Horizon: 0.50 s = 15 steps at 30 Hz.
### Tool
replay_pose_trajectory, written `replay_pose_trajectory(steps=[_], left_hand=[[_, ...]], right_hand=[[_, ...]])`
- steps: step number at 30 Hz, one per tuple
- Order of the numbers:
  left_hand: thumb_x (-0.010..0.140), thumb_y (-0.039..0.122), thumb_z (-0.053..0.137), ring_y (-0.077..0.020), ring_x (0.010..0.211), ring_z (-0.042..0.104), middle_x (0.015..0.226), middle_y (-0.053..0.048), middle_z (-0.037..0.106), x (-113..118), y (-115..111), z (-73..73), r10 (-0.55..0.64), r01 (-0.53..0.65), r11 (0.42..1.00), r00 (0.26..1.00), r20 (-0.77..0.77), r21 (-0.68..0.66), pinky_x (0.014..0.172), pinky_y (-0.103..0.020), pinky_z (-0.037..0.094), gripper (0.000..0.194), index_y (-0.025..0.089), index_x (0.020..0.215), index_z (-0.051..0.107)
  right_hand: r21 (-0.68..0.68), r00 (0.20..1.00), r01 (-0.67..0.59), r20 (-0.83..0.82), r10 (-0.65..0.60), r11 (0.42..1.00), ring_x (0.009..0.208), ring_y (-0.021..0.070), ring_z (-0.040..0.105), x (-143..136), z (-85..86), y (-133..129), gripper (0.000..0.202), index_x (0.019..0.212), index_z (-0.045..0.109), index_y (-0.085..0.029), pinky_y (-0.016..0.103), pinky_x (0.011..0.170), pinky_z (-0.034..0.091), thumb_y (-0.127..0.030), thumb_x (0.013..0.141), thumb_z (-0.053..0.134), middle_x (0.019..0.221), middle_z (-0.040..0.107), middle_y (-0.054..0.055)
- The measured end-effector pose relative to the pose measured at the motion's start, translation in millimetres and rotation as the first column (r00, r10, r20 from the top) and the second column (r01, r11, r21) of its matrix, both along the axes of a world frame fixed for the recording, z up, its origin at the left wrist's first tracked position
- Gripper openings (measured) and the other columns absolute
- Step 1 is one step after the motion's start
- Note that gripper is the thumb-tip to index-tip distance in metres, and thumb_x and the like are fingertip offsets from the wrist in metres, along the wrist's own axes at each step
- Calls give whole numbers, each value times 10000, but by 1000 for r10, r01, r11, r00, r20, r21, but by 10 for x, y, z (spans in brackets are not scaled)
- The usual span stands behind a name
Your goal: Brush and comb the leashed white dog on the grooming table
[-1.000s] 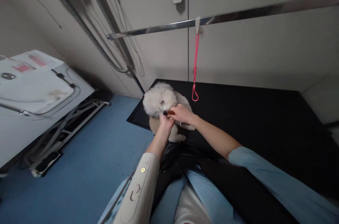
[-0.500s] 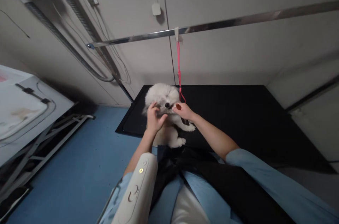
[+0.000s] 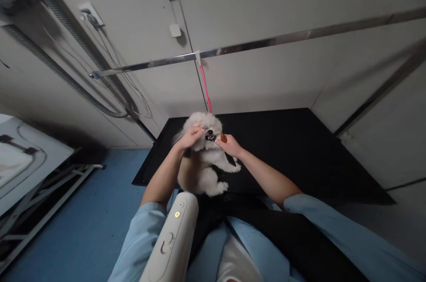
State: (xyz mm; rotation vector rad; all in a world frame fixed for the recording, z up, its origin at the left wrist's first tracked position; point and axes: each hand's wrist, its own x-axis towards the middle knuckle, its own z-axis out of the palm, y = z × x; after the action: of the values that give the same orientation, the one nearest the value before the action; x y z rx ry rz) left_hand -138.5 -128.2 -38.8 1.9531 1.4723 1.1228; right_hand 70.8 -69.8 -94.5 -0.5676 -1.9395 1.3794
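Observation:
A fluffy white dog point(image 3: 208, 171) is on a black grooming table point(image 3: 282, 153), its head toward the wall and its mouth showing teeth beside the dark nose. My left hand point(image 3: 191, 137) is closed at the side of the muzzle, its fingers pinching the fur or lip there. On the other side of the mouth, my right hand point(image 3: 230, 145) grips a pet brush point(image 3: 230, 159) with a brown handle, its dark flat head pointing down by the foreleg. The thumb of that hand touches the dog's chin or lip.
A metal bar point(image 3: 253, 45) crosses above the table, and a pink grooming loop point(image 3: 205, 84) hangs from it behind the dog. A white device point(image 3: 173, 237) juts up in front of my body. Dryer hoses point(image 3: 66, 73) and a white tub point(image 3: 36, 148) stand left.
My left hand has gone from spread fingers to a pinch on the muzzle, and the dog's teeth now show. My right hand stays at the mouth with the brush. The view has shifted right.

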Motion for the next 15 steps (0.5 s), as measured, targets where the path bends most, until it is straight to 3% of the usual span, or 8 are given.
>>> replay_pose_trajectory(steps=[3, 5, 7, 8, 10, 12, 13, 15], left_hand=[[728, 696, 667, -327, 1266, 497, 1081, -155, 712, -21, 141, 41, 4, 5, 998, 986, 166, -55, 1110, -428, 321, 565, 179, 515, 585], [681, 664, 733, -323, 1279, 493, 1022, -158, 731, -54, 208, 75, 4, 18, 997, 961, 276, -80, 1113, -423, 316, 523, 174, 530, 628], [623, 648, 787, -323, 1257, 515, 1007, -162, 738, -83, 244, 108, 24, 18, 994, 922, 386, -106, 1098, -418, 334, 510, 163, 538, 654], [587, 644, 813, -323, 1229, 537, 1008, -162, 739, -91, 252, 123, 42, 13, 992, 900, 434, -123, 1078, -412, 356, 512, 156, 539, 663], [527, 625, 853, -311, 1143, 592, 1015, -157, 741, -94, 249, 156, 70, 11, 988, 860, 505, -156, 1019, -392, 410, 512, 143, 553, 683], [499, 600, 875, -281, 1027, 640, 1028, -148, 742, -80, 232, 193, 77, 30, 983, 830, 552, -182, 933, -365, 462, 503, 133, 585, 710], [493, 588, 882, -263, 965, 655, 1033, -146, 741, -72, 221, 211, 73, 47, 980, 819, 569, -192, 885, -350, 482, 501, 127, 601, 721], [494, 575, 885, -226, 846, 666, 1034, -146, 740, -56, 196, 240, 58, 80, 976, 805, 590, -205, 785, -321, 502, 504, 112, 628, 735]], right_hand=[[24, 999, 36, -21, -35, 999, 577, 107, 482, 121, -96, 48, 324, 630, 482, -199, 239, 576, 391, -459, 810, 551, 587, 513, -30], [32, 996, 81, 30, -82, 996, 642, 117, 526, 267, -256, 41, 281, 699, 552, -193, 232, 597, 408, -450, 811, 567, 675, 576, -13], [-98, 988, 72, 140, -58, 993, 603, 117, 534, 444, -459, -28, 306, 784, 579, -197, 224, 544, 392, -500, 823, 562, 669, 583, -14], [-216, 981, 28, 191, 14, 976, 562, 116, 533, 534, -550, -83, 349, 829, 579, -197, 220, 506, 375, -545, 829, 552, 649, 581, -17], [-439, 955, -133, 182, 233, 889, 553, 119, 568, 692, -648, -211, 465, 947, 576, -193, 215, 486, 383, -638, 814, 558, 706, 628, 6], [-496, 891, -367, 54, 451, 786, 682, 137, 638, 779, -592, -314, 587, 1093, 580, -190, 233, 557, 457, -683, 777, 609, 916, 685, 71], [-441, 854, -465, 2, 519, 767, 744, 144, 647, 782, -512, -342, 607, 1137, 594, -190, 248, 603, 485, -677, 776, 627, 1003, 682, 92], [-202, 863, -498, -24, 505, 843, 795, 147, 631, 702, -310, -337, 511, 1120, 666, -191, 272, 674, 506, -607, 826, 629, 1024, 668, 92]])
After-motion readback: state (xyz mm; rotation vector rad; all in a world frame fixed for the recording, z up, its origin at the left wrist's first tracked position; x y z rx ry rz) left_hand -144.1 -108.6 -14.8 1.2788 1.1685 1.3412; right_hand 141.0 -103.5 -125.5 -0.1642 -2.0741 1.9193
